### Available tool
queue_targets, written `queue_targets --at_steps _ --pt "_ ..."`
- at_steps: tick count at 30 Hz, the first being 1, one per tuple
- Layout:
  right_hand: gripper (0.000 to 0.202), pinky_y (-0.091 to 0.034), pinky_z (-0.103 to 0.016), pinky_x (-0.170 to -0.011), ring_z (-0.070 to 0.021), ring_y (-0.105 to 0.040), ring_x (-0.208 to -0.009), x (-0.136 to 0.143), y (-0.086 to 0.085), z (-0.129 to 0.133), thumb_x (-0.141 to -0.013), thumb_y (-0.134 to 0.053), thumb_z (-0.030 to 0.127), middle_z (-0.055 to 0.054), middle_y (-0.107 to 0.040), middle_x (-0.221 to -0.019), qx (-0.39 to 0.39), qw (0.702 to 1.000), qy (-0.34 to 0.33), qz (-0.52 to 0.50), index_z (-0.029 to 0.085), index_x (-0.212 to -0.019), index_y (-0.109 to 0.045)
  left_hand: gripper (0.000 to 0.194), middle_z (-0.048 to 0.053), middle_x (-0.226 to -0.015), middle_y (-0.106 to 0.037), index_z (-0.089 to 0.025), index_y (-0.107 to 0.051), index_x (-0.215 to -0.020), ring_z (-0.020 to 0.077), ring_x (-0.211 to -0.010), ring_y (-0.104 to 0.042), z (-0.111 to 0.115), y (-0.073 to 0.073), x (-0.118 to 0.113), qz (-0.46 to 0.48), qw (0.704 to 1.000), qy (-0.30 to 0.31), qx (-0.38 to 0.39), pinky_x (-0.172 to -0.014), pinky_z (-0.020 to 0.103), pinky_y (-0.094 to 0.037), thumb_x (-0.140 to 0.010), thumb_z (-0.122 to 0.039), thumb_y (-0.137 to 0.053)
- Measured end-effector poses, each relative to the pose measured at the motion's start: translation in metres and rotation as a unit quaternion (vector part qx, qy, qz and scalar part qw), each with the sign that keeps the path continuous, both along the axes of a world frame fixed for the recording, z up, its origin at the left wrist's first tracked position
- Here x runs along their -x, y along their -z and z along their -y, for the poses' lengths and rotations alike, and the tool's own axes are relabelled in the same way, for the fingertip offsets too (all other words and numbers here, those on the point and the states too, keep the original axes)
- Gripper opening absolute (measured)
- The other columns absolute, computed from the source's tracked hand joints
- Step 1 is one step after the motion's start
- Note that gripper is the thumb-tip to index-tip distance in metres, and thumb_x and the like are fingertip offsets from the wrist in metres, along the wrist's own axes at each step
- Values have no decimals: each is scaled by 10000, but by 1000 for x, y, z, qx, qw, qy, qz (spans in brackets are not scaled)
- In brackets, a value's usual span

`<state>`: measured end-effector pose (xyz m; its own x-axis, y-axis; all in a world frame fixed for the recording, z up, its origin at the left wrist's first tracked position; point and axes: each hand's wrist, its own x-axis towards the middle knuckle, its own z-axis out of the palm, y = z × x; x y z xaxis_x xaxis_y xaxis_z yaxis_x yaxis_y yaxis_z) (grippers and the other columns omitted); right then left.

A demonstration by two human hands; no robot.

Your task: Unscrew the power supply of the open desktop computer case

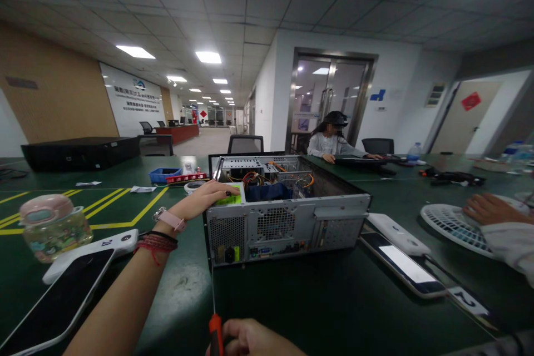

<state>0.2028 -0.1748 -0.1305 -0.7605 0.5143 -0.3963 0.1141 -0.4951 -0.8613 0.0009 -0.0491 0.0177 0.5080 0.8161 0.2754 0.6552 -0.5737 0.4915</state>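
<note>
On the dark green bench [317, 300] lay an opened grey metal computer case [334, 228], the left hand [208, 194] resting loosely extended over its bright-green-labelled power supply [232, 194], while the curled right hand [252, 338] gripped a red-and-black-handled screwdriver [215, 329] pointing towards the rear panel.

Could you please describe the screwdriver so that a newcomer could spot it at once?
Find the opened computer case on the green table. Below its near left corner, the right hand holds the screwdriver. Its thin shaft and orange-red and black handle distinguish it from the flat phone further left.
</note>
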Motion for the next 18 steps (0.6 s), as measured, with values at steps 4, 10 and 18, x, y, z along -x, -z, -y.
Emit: queue_targets --at_steps 4,10,18 --pt "562 -368 -114 -603 1 -530 -660 -3 1 1 -601 -827 386 13 -603 -864 -21 1000 7 7 179 -1095 -659 489 41 -1301 -624 -190 -663 -1149 234 -1219 -523 1 -2 -1 -2 1000 8 -10 -1140 392 -263 -883 -398 -309" --pt "475 -429 -137 -646 -34 -581 -697 1 5 1 -581 -832 366 -22 -630 -870 29 1000 2 -10 138 -974 -696 476 46 -1301 -625 -193 -661 -1150 231 -1218 -523 -2 1 1 -2 1000 11 -12 -1130 390 -274 -888 -388 -315" --pt "516 -373 -115 -516 -10 -531 -560 0 -4 0 -586 -826 298 4 -611 -783 19 1000 -3 -7 134 -1046 -661 482 48 -1300 -629 -186 -665 -1147 229 -1232 -520 -2 2 2 5 1000 9 -11 -1175 396 -178 -892 -399 -315"
